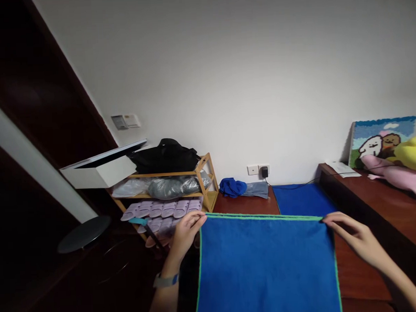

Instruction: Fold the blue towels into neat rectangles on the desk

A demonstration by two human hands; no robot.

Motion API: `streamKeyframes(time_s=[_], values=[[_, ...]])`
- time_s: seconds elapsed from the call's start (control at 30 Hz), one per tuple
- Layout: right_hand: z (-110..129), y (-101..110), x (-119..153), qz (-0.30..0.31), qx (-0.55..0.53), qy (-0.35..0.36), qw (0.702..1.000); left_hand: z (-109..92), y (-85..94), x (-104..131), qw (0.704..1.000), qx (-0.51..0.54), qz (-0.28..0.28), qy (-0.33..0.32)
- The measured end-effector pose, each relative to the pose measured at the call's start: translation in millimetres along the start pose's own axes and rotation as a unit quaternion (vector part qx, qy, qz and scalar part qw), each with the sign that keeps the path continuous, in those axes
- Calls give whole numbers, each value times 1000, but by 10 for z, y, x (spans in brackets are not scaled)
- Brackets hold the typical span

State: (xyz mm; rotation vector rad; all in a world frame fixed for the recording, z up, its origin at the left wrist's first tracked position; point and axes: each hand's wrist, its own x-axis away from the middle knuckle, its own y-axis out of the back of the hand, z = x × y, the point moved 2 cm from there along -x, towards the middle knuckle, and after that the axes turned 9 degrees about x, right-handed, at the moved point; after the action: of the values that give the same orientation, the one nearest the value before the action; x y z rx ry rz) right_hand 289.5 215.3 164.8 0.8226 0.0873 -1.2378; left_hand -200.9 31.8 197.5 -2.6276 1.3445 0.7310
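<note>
A blue towel with bright green edging hangs stretched between my hands. Its top edge shows two green borders lying side by side, as if doubled over. My left hand pinches the upper left corner between thumb and fingers; a grey band circles that wrist. At the upper right corner, my right hand is closed on the cloth in the same way. The towel's lower part runs out of the frame. Behind it, another flat blue cloth lies on the reddish-brown wooden surface.
A crumpled blue cloth and a folded grey cloth lie by the wall. At left stand a wooden rack with lilac slippers, a black bag, a white box and a round stool. Plush toys sit at right.
</note>
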Motion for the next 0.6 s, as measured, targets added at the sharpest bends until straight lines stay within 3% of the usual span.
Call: streamKeyframes(time_s=[0.13,0.2,0.27,0.33,0.4,0.5,0.6], values=[[-580,-742,-504,62,19,-11,998,934,-225,-520,995,-93,38,-4],[-857,-1168,-763,84,80,-28,993,1349,-374,-715,989,-141,40,-2],[-1059,-1570,-922,94,168,-72,979,1670,-533,-790,984,-175,34,0],[-1157,-1926,-892,90,223,-111,964,1891,-680,-705,978,-207,41,-4],[-1167,-2241,-629,88,248,-124,957,2041,-786,-465,972,-225,67,-8],[-1116,-2632,107,101,304,-96,942,2207,-829,70,953,-269,138,-31],[-1100,-2870,899,120,341,-108,926,2377,-738,574,897,-381,219,-55]])
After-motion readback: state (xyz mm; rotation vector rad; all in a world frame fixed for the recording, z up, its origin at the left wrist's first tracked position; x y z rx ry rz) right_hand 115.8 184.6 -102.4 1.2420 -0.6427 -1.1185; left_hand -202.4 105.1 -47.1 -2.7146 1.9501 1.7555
